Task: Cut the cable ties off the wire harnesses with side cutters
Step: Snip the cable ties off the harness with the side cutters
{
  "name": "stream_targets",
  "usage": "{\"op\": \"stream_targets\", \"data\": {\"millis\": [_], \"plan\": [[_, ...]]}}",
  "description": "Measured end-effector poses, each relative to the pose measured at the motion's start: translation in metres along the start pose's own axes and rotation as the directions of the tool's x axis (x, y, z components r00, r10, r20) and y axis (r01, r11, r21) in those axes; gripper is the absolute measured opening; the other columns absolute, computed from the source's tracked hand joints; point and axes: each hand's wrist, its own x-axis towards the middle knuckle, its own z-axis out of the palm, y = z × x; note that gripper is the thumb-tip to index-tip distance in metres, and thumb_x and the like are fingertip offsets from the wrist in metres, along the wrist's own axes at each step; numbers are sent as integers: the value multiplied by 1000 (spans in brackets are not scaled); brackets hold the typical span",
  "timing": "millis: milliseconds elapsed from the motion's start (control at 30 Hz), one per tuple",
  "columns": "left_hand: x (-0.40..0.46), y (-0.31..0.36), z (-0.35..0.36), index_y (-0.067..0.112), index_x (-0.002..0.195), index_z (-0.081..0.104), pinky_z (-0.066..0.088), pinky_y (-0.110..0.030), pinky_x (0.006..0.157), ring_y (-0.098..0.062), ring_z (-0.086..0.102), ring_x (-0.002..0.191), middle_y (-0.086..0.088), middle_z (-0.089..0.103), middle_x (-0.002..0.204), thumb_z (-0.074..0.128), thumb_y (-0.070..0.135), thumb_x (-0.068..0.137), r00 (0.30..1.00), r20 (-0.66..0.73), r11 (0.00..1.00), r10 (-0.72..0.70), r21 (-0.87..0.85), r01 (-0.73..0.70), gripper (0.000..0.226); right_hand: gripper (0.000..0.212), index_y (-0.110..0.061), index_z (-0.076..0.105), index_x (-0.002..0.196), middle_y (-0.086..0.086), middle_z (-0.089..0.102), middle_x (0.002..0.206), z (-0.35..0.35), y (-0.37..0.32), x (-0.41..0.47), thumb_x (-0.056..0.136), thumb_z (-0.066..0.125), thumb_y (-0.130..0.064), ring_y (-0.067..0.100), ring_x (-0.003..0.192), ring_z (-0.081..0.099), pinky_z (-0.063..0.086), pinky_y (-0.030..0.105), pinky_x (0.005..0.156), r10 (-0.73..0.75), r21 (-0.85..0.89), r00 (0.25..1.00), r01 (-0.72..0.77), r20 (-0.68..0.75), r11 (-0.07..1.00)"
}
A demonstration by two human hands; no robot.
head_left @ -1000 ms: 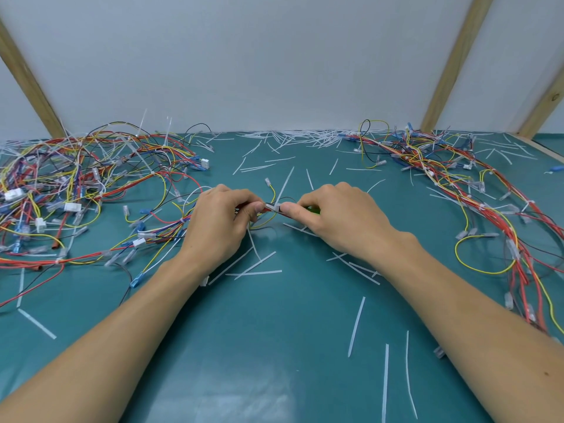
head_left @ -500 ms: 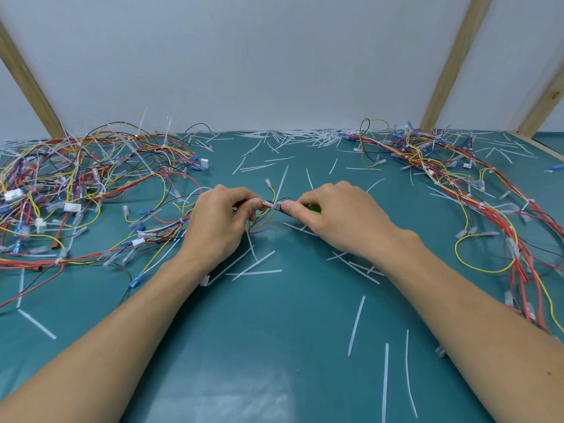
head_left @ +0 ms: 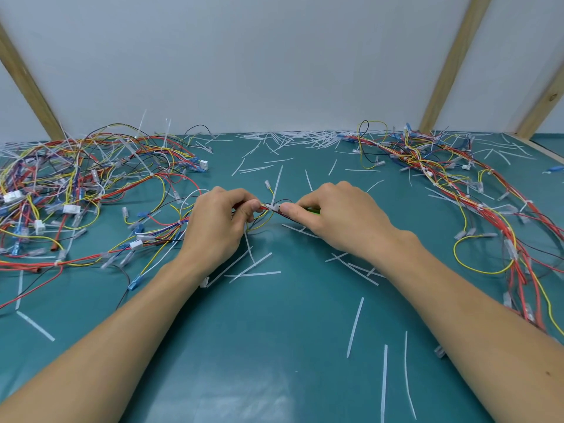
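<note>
Head view: the left hand (head_left: 218, 227) pinches a red-and-yellow wire bundle (head_left: 265, 215) with curled fingers at mid-surface; the right hand (head_left: 338, 218) curls round green-handled side cutters (head_left: 312, 210), tip at a white cable tie (head_left: 272, 206); harness piles (head_left: 76, 190) flank the teal surface (head_left: 274, 346); cut ties (head_left: 354, 326) lie scattered.

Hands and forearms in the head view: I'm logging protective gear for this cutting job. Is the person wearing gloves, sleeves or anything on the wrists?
No. The left hand and right hand are bare, without gloves or visible rings. Both forearms are uncovered as far as the picture's lower edge, with no sleeve, watch or band showing.
</note>
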Motion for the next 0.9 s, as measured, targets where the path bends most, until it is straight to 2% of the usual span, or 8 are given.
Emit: {"op": "stream_targets", "data": {"millis": [200,333,467,533,633,800,867,900], "plan": [[0,-1,0,26,85,72,32,-27,64,-4,50,79,14,64,69,60,24,99,1000,3,1000,2,-8,-2,19,61,-34,69,67,2,41,46,-1,0,0,90,40,-82,15,51,43,26,30,48,-5,12,1000,5,-6,1000],[0,1,-1,28,80,70,32,-24,62,0,50,77,18,58,64,61,23,99,1000,-10,1000,-5,-13,5,22,58,-41,54,51,1,46,49,-2,-2,1,92,42,-79,13,54,44,27,31,49,-19,19,999,19,-29,1000],[0,2,-2,31,77,66,32,-31,63,-7,50,72,18,58,64,60,23,99,1000,-11,999,-18,-29,17,24,62,-34,58,52,3,41,46,-1,1,3,94,43,-77,15,52,41,27,32,49,3,38,997,0,-80,999],[0,3,-2,30,78,67,32,-31,64,-9,51,73,18,59,65,60,23,99,1000,-13,999,-26,-39,26,24,64,-27,58,55,2,42,47,0,4,4,96,41,-74,17,57,44,28,33,51,44,64,989,-35,-143,997],[0,4,-2,28,78,68,32,-31,64,-10,50,72,18,59,64,60,23,100,1000,-15,999,-24,-29,23,23,66,-20,64,67,1,56,57,-1,8,7,100,37,-71,32,73,55,37,37,59,131,133,965,-102,-228,986],[1,2,-2,24,86,72,37,-31,67,-9,50,75,14,65,70,59,22,100,999,-29,999,-24,-29,23,19,70,-14,73,92,3,63,66,-5,15,13,101,33,-70,31,79,62,51,41,77,283,314,936,-211,-207,926],[1,1,-2,21,90,72,38,-35,70,-14,50,80,13,67,73,58,21,101,999,-46,1000,-21,-9,21,17,69,-12,72,87,3,67,70,-5,18,14,99,38,-71,27,76,62,51,41,75,325,397,930,-236,-174,887],[1,1,-3,19,91,72,38,-35,71,-16,50,82,13,66,74,58,20,101,998,-63,1000,-19,-3,19,17,62,-15,69,79,-4,64,63,-5,19,14,98,46,-69,23,69,58,47,39,69,344,433,922,-241,-176,868]]}}
